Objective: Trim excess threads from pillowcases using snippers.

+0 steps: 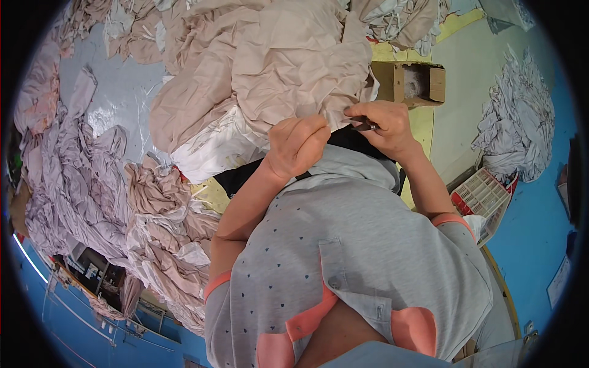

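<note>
A large heap of pinkish-beige cloth [294, 61] spreads in front of my body and hangs down toward my lap. My left hand [299, 146] is closed in a pinch at the cloth's near edge, and a small piece of the cloth shows beside its fingertips. Just to the right, my right hand [385, 127] is wrapped round dark metal thread snips [362, 122]. Their blades lie close to the cloth edge between my two hands. White cloth [215, 144] sticks out from under the beige heap, left of my left hand.
An open cardboard box [423, 84] stands right of the heap. Grey crumpled cloth [515, 119] and a white plastic crate [481, 196] lie farther right. Piles of lilac-grey cloth [80, 178] and beige cloth [172, 233] fill the left side.
</note>
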`<action>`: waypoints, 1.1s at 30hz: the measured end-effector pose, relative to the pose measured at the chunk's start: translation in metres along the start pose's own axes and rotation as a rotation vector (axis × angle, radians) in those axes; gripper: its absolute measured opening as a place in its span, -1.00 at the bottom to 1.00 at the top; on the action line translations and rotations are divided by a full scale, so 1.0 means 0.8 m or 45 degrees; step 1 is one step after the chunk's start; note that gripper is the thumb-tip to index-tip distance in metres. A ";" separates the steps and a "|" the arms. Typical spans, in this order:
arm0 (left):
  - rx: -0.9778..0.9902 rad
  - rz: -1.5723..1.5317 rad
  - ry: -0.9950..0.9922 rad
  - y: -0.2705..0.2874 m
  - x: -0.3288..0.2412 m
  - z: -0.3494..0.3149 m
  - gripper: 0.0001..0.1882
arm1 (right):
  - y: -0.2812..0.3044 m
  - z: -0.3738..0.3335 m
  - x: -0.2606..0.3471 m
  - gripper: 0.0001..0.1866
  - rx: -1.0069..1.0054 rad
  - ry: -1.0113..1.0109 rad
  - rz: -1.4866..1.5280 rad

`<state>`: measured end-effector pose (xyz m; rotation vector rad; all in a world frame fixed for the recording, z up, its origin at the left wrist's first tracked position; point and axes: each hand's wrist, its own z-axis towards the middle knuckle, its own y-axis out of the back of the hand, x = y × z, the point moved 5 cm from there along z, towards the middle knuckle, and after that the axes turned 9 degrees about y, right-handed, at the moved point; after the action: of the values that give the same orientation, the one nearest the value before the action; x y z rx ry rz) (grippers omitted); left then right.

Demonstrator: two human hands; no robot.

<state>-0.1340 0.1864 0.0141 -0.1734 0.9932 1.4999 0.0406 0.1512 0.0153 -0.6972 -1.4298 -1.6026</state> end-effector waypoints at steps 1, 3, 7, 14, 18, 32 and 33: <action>-0.001 0.001 0.001 0.000 0.001 0.000 -0.82 | 0.004 -0.001 0.003 -0.68 -0.038 0.106 -0.118; -0.002 0.008 -0.010 0.002 0.001 -0.001 -0.82 | 0.005 -0.002 0.008 -0.70 -0.073 0.213 -0.227; 0.096 0.014 0.088 0.002 0.002 -0.002 -0.75 | 0.010 -0.002 0.023 -0.73 -0.195 0.377 -0.391; 0.235 -0.319 0.529 0.008 0.002 0.032 -0.85 | 0.026 0.022 0.029 -0.79 -0.206 0.027 -0.160; 0.296 -1.353 1.664 -0.013 0.032 0.012 -0.93 | 0.022 0.037 -0.004 -0.91 -0.007 -0.228 0.251; 0.264 -1.535 1.792 -0.025 0.051 -0.011 -0.86 | 0.019 0.048 0.005 -0.93 -0.316 -0.139 -0.052; 0.263 -1.541 1.796 -0.025 0.050 -0.008 -0.87 | 0.013 0.041 0.002 -0.91 -0.258 -0.259 0.097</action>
<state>-0.1286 0.2092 -0.0245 -1.5076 1.6072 -0.0475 0.0443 0.1825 0.0280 -1.0456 -1.3761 -1.6695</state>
